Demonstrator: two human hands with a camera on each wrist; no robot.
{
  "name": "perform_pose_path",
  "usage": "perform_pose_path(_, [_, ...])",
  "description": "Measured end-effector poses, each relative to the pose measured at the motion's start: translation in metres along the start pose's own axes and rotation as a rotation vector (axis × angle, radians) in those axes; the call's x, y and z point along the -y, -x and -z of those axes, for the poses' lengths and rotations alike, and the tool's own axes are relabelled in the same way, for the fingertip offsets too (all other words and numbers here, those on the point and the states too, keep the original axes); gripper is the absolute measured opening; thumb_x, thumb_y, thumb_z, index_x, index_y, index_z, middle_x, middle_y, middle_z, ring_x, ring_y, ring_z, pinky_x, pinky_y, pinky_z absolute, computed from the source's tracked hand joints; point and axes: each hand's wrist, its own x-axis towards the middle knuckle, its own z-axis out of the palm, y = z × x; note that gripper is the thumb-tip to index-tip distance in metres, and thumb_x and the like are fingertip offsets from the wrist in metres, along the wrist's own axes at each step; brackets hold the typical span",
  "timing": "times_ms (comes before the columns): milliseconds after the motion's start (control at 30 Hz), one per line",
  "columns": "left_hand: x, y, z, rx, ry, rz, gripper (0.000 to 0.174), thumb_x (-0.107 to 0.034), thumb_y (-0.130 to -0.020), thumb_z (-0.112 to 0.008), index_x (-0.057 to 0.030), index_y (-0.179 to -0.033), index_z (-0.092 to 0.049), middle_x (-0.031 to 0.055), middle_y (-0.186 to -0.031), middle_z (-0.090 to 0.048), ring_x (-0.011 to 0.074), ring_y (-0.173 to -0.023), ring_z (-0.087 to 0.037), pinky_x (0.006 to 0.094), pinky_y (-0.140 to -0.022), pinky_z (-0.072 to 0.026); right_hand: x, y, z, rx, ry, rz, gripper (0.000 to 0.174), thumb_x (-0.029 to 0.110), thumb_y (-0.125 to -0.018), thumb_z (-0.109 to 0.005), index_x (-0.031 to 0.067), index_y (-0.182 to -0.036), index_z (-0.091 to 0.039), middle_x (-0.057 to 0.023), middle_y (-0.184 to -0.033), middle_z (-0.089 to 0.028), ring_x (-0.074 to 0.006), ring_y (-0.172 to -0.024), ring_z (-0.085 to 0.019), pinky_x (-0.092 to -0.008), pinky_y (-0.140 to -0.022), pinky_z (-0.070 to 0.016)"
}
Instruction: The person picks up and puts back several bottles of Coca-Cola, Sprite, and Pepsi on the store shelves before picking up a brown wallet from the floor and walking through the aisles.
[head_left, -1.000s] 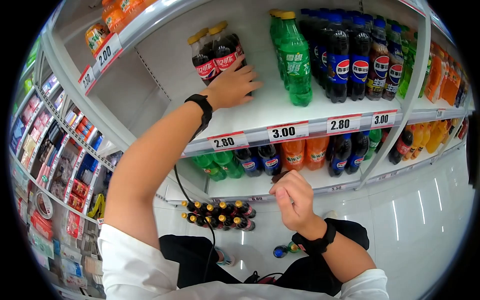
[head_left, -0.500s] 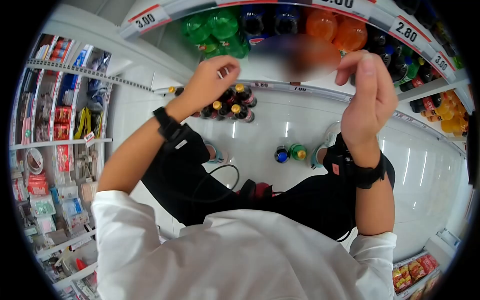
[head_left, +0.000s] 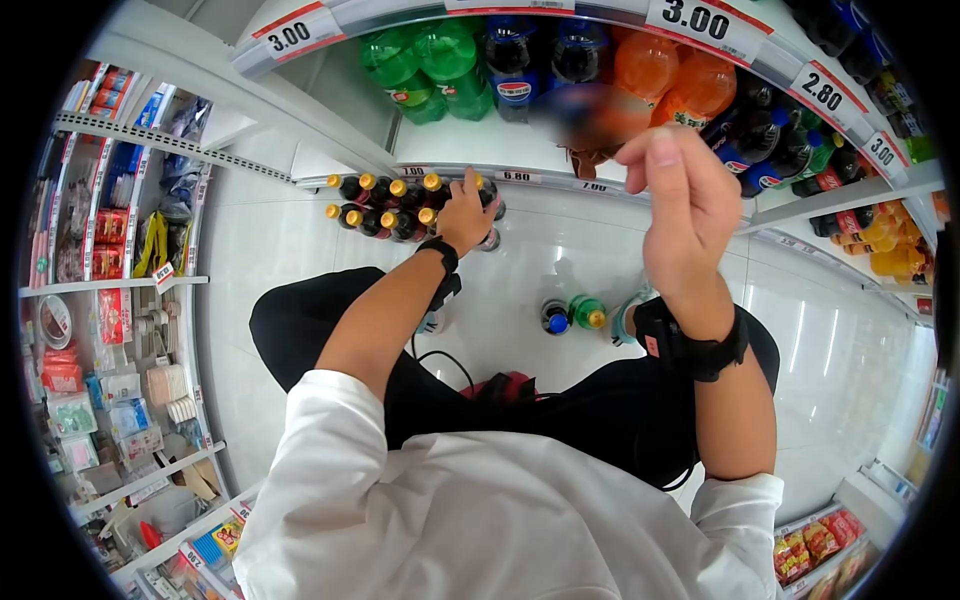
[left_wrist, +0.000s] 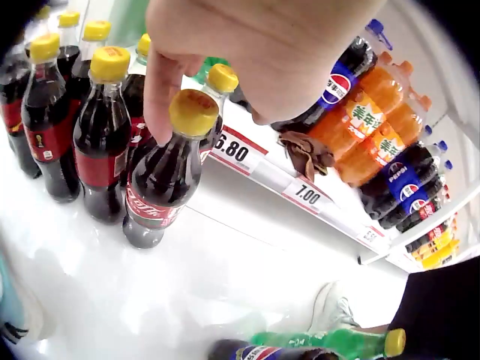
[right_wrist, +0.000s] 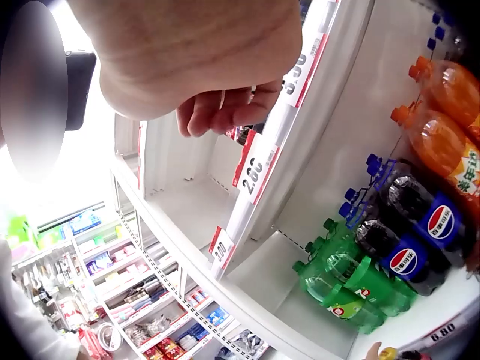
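Several dark cola bottles with yellow caps (head_left: pixel 399 225) stand in rows on the floor. Over their right end is my left hand (head_left: pixel 465 215), its fingers extended among the bottles. In the left wrist view, a finger of the left hand (left_wrist: pixel 247 45) points down beside the yellow cap of the nearest cola bottle (left_wrist: pixel 161 180); whether it touches is unclear, and part of the hand is out of view. My right hand (head_left: pixel 690 220) hangs in the air before the lower shelf, fingers loosely bent and empty, also seen in the right wrist view (right_wrist: pixel 195 56).
Green, dark and orange bottles (head_left: pixel 680 85) fill parts of the lower shelf, whose front edge (head_left: pixel 545 180) is close beyond the floor bottles. A brown cloth-like item (left_wrist: pixel 306 154) lies there. A blue-capped bottle (head_left: pixel 555 317) and a green bottle (head_left: pixel 587 311) stand near one foot.
The view has tilted down from the upper shelf. My left hand has left the cola bottles up there and come down to those on the floor. The right hand stays raised and empty.
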Motion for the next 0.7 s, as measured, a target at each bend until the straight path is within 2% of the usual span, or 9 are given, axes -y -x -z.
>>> perform_pose_path(67, [-0.001,-0.010,-0.011,0.034,-0.048,0.026,0.072,-0.044,-0.088,-0.059,-0.0069,-0.142,-0.028,0.0241,-0.120,-0.049,0.0424,-0.096,-0.061,0.0481,-0.077,-0.0532,0.000,-0.001,0.001,0.015,0.003,-0.007,0.020,0.012,-0.094,-0.056,-0.0020,-0.080,-0.061,-0.0071,-0.067,-0.056,-0.0163,-0.059,-0.050,-0.0282,-0.056,-0.0390])
perform_pose_path(133, [0.003,-0.014,-0.021,0.008,-0.126,-0.001,0.072,-0.042,-0.089,-0.059,-0.0077,-0.143,-0.026,0.0229,-0.119,-0.050,0.0409,-0.095,-0.062,0.0468,-0.075,-0.0537,0.000,-0.001,0.001,0.024,-0.020,-0.083,0.019,0.010,-0.093,-0.057,-0.0018,-0.079,-0.060,-0.0076,-0.067,-0.056,-0.0178,-0.059,-0.050,-0.0298,-0.057,-0.0401])
perform_pose_path(200, [0.006,-0.013,-0.028,-0.034,-0.146,-0.021,0.066,-0.039,-0.091,-0.058,-0.0099,-0.142,-0.028,0.0208,-0.117,-0.051,0.0393,-0.095,-0.062,0.0453,-0.074,-0.0540,-0.004,-0.002,0.002,0.022,-0.006,-0.068,0.019,0.010,-0.092,-0.058,-0.0018,-0.078,-0.060,-0.0084,-0.067,-0.056,-0.0192,-0.058,-0.050,-0.0304,-0.056,-0.0401])
perform_pose_path(300, [0.013,-0.017,-0.036,-0.056,-0.137,-0.016,0.047,-0.030,-0.095,-0.052,-0.0099,-0.134,-0.035,0.0197,-0.122,-0.052,0.0417,-0.097,-0.061,0.0497,-0.077,-0.0524,-0.005,-0.003,0.002,0.022,0.011,-0.036,0.018,0.009,-0.091,-0.059,-0.0016,-0.077,-0.059,-0.0095,-0.066,-0.054,-0.0219,-0.057,-0.049,-0.0317,-0.055,-0.0395])
perform_pose_path(333, [0.021,-0.021,-0.041,-0.052,-0.139,-0.026,0.047,-0.030,-0.095,-0.052,-0.0099,-0.134,-0.035,0.0197,-0.122,-0.052,0.0417,-0.097,-0.061,0.0497,-0.077,-0.0524,-0.004,-0.003,0.001,0.024,0.013,-0.016,0.017,0.009,-0.090,-0.059,-0.0014,-0.076,-0.059,-0.0097,-0.065,-0.054,-0.0231,-0.056,-0.049,-0.0324,-0.054,-0.0391])
perform_pose_path(400, [0.027,-0.026,-0.044,-0.066,-0.234,-0.079,0.047,-0.030,-0.093,-0.055,-0.0125,-0.132,-0.035,0.0184,-0.110,-0.056,0.0384,-0.093,-0.063,0.0451,-0.070,-0.0548,-0.006,-0.003,0.000,0.016,0.026,0.021,0.017,0.008,-0.089,-0.060,-0.0008,-0.075,-0.059,-0.0095,-0.064,-0.053,-0.0239,-0.056,-0.048,-0.0331,-0.053,-0.0386])
perform_pose_path(533, [0.007,-0.017,-0.036,-0.062,-0.235,-0.024,0.048,-0.035,-0.093,-0.054,-0.0131,-0.133,-0.037,0.0191,-0.112,-0.055,0.0381,-0.094,-0.062,0.0446,-0.070,-0.0550,-0.006,-0.004,-0.001,0.008,0.069,0.115,0.016,0.008,-0.087,-0.062,0.0014,-0.073,-0.059,-0.0083,-0.061,-0.052,-0.0251,-0.054,-0.047,-0.0345,-0.050,-0.0376])
perform_pose_path(667, [-0.006,-0.007,-0.037,-0.049,-0.185,-0.021,0.060,-0.046,-0.090,-0.057,-0.0144,-0.136,-0.038,0.0216,-0.117,-0.052,0.0393,-0.097,-0.061,0.0454,-0.074,-0.0544,-0.007,0.001,-0.003,-0.011,0.075,0.099,0.016,0.008,-0.086,-0.063,0.0023,-0.072,-0.058,-0.0085,-0.061,-0.053,-0.0256,-0.053,-0.048,-0.0348,-0.049,-0.0374])
perform_pose_path(700, [-0.001,-0.008,-0.041,-0.080,-0.162,-0.071,0.050,-0.042,-0.090,-0.058,-0.0145,-0.130,-0.043,0.0186,-0.112,-0.055,0.0374,-0.094,-0.062,0.0444,-0.072,-0.0546,-0.008,0.002,-0.003,-0.016,0.070,0.111,0.016,0.008,-0.086,-0.063,0.0026,-0.071,-0.058,-0.0082,-0.061,-0.053,-0.0259,-0.053,-0.048,-0.0352,-0.049,-0.0377])
